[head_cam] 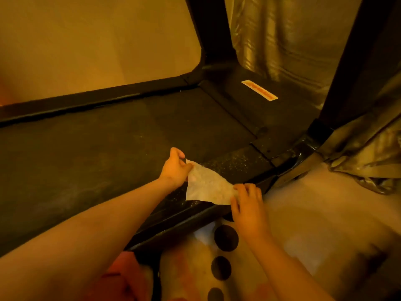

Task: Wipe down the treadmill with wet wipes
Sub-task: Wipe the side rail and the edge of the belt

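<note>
The wipe (208, 185) is held spread between both hands over the near right edge of the treadmill (238, 109). The left hand (175, 168) pinches the wipe's far left corner, with fingers and thumb curled onto it. The right hand (247, 205) grips the near right corner, its fingers bent over the edge. The sheet is pulled into a flat, roughly triangular shape above the speckled rail (234, 164). Whether the sheet touches the rail cannot be told. The dark belt (97, 153) extends left of the hands and shows faint pale marks. At the far end, a cover (288, 111) carries an oblong label (259, 90) with orange print, too blurred to read. Two dark uprights (217, 29) rise from the far corners of the deck. A shiny curtain (282, 40) hangs behind and right of them, reaching the pale floor (314, 203). Near the viewer, below the right hand, lies fabric (195, 268) with dark round spots.
</note>
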A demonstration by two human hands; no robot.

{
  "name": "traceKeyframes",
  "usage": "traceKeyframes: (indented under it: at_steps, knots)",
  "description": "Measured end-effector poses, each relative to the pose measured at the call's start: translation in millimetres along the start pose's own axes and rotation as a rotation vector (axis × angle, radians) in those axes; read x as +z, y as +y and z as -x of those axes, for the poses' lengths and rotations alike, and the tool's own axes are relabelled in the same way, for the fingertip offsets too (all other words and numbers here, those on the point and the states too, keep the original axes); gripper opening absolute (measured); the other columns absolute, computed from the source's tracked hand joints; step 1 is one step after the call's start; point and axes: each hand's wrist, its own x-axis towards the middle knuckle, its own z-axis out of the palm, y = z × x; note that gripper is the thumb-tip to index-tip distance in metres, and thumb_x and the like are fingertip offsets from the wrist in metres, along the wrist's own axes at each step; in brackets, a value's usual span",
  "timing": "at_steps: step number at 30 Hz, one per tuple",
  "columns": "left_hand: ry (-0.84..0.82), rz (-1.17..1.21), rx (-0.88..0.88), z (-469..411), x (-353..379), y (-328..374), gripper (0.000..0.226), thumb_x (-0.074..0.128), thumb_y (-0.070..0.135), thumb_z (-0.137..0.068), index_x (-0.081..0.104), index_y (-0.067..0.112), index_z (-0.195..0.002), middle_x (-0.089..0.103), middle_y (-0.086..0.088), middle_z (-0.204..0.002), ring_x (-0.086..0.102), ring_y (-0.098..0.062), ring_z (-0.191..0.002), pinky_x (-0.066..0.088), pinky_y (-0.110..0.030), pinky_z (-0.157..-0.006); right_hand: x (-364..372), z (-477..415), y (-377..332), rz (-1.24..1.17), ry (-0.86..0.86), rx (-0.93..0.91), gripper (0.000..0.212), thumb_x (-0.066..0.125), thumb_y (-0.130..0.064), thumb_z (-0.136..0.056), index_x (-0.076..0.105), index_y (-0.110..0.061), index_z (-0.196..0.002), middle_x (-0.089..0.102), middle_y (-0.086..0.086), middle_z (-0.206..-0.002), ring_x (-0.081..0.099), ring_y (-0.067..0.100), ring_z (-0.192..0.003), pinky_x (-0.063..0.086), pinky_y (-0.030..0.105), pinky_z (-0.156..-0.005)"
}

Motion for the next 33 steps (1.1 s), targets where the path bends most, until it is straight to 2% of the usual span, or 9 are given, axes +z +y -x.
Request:
traceKeyframes:
  at_steps: [4,8,10,13,16,22,26,29,33]
  knots:
    - [-0.050,-0.029,0.136,-43.1,34.4,22.8,0.017,0.054,0.010,-0.097,0.044,0.023,-0.089,0.059,-0.010,-0.088,0.064,-0.031,-0.086,0.057,-0.045,-0.075,-1.1,-27.3,20.1,-0.051,0.151,0.028,0.028,0.052,-0.020,-0.097,0.057,-0.013,-0.124,0.047,0.008,-0.127,0.043,0.024,-0.119,0.047,0.029,-0.074]
    - [-0.134,-0.203,0.221,-87.4,68.0,35.8,0.015,0.048,0.007,-0.098,0.058,0.017,-0.094,0.060,-0.004,-0.090,0.058,-0.016,-0.073,0.046,-0.024,-0.058,11.9,-45.0,41.2,-0.044,0.155,0.107,0.033,0.051,-0.022,-0.097,0.054,-0.015,-0.129,0.046,0.009,-0.127,0.045,0.024,-0.118,0.053,0.035,-0.076]
    - [-0.221,-0.315,0.227,-106.1,78.8,32.2,0.022,0.046,0.009,-0.099,0.063,0.015,-0.111,0.060,-0.007,-0.109,0.060,-0.019,-0.085,0.048,-0.027,-0.069,26.3,-47.7,50.2,0.008,0.049,0.156,0.037,0.046,-0.029,-0.099,0.049,-0.020,-0.135,0.046,0.006,-0.130,0.046,0.023,-0.118,0.050,0.035,-0.085]
    - [-0.323,-0.555,0.197,-110.7,81.7,13.4,0.044,0.049,0.025,-0.099,0.043,0.026,-0.143,0.042,-0.011,-0.142,0.048,-0.032,-0.126,0.041,-0.045,-0.105,41.3,-52.6,53.1,0.215,-0.027,0.201,0.035,0.049,-0.037,-0.096,0.059,-0.024,-0.128,0.058,0.006,-0.127,0.052,0.029,-0.115,0.037,0.043,-0.102]
    - [-0.036,-0.701,0.173,-73.0,77.8,-20.9,0.050,0.043,0.035,-0.101,0.033,0.022,-0.148,0.036,-0.009,-0.150,0.036,-0.028,-0.137,0.024,-0.044,-0.114,41.4,-69.5,53.2,0.250,0.085,0.105,0.029,0.057,-0.029,-0.092,0.065,-0.019,-0.118,0.061,0.009,-0.123,0.052,0.032,-0.119,0.035,0.051,-0.107]
    - [0.182,-0.792,0.113,-18.9,93.0,-54.3,0.062,0.029,0.048,-0.101,0.027,0.011,-0.150,0.030,-0.009,-0.156,0.024,-0.024,-0.145,0.010,-0.041,-0.121,41.2,-123.3,53.4,0.215,-0.294,-0.386,0.050,0.031,-0.023,-0.101,0.028,-0.025,-0.151,0.020,-0.005,-0.160,0.008,0.014,-0.149,0.006,0.033,-0.118]
    - [0.213,-0.847,0.164,-16.6,98.6,-57.8,0.070,0.019,0.052,-0.098,0.033,0.006,-0.149,0.034,-0.014,-0.155,0.028,-0.028,-0.145,0.008,-0.044,-0.120,55.3,-142.8,67.8,0.271,-0.377,-0.414,0.077,-0.012,-0.052,-0.081,0.006,-0.032,-0.153,0.002,-0.012,-0.162,-0.007,0.006,-0.148,-0.003,0.030,-0.118]
    - [0.180,-0.882,0.156,-17.3,102.8,-56.2,0.082,0.005,0.056,-0.091,0.035,0.003,-0.148,0.038,-0.018,-0.151,0.031,-0.032,-0.144,0.010,-0.044,-0.120,61.0,-146.2,78.6,0.294,-0.371,-0.421,0.066,-0.015,-0.055,-0.084,-0.011,-0.037,-0.147,-0.010,-0.015,-0.158,-0.017,0.002,-0.144,-0.009,0.029,-0.117]
    - [0.176,-0.920,0.142,-16.6,106.6,-54.4,0.086,0.000,0.058,-0.090,0.025,0.004,-0.151,0.032,-0.018,-0.155,0.025,-0.032,-0.146,0.005,-0.043,-0.120,63.0,-155.3,86.3,0.285,-0.319,-0.365,0.065,-0.013,-0.057,-0.086,-0.009,-0.036,-0.148,-0.009,-0.016,-0.158,-0.016,0.000,-0.143,-0.008,0.030,-0.118]
